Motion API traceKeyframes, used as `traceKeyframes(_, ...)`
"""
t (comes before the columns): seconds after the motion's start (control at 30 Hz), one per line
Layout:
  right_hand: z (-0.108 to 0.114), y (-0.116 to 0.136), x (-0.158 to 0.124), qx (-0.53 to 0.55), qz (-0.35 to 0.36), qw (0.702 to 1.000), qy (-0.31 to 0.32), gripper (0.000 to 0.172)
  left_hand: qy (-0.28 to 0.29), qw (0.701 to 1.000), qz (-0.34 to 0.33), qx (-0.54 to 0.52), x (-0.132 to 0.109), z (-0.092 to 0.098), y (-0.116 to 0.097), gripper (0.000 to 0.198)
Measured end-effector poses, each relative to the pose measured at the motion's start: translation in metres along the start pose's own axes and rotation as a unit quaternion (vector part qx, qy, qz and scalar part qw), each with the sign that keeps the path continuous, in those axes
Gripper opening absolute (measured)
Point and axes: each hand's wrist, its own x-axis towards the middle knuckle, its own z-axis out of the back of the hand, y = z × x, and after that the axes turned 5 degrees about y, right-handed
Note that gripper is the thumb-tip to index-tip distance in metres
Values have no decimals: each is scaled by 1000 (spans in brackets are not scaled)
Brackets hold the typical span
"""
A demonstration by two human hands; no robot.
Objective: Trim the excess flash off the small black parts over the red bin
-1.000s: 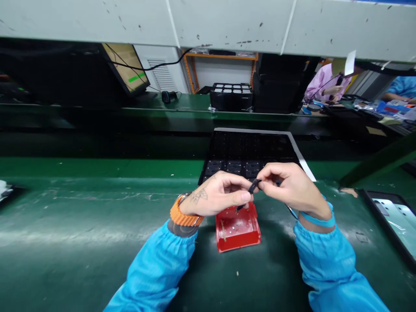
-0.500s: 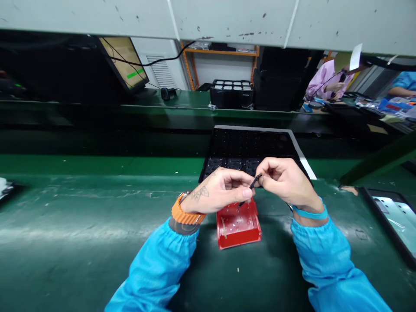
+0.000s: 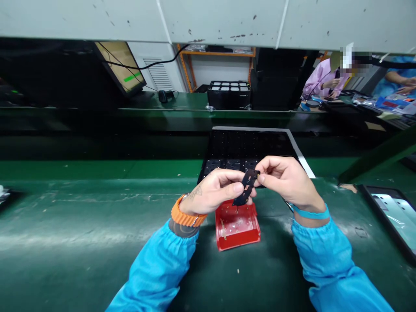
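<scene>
A thin black part (image 3: 247,186) with small openings is held above a red bin (image 3: 238,227). My left hand (image 3: 217,190) grips its left edge between thumb and fingers. At the part's upper right end, my right hand (image 3: 284,182) is closed in a pinch, its fingertips on that end. Small light pieces lie scattered inside the red bin. Behind my hands is a black tray (image 3: 250,145) with compartments, its near portion partly covered by them.
A dark frame with a pale panel (image 3: 394,214) lies at the right, near a green post (image 3: 377,158). A black box (image 3: 229,94), a scanner (image 3: 165,96) and a monitor (image 3: 125,71) stand at the back. Two people work at the far right.
The black part has turned from nearly edge-on to showing its broad face. My left thumb has shifted slightly left; my right hand stays at the part's upper end. The view has shifted slightly.
</scene>
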Motion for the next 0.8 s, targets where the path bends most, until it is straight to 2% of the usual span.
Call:
traceKeyframes(0.23,2,0,-2,-14,5,1000,5,7,9,1000,-7,23,0,1,0,48)
traceKeyframes(0.43,13,-4,-2,-113,-36,991,68,4,32,996,41,73,2,2,-2,44)
traceKeyframes(0.57,14,-8,3,-81,-29,995,58,6,27,999,40,25,5,4,2,45)
traceKeyframes(0.7,7,-9,7,-20,17,1000,10,10,-15,999,-1,-52,7,5,5,47)
traceKeyframes(0.8,1,-9,4,-11,47,999,2,15,-27,994,-34,-105,7,3,5,45)
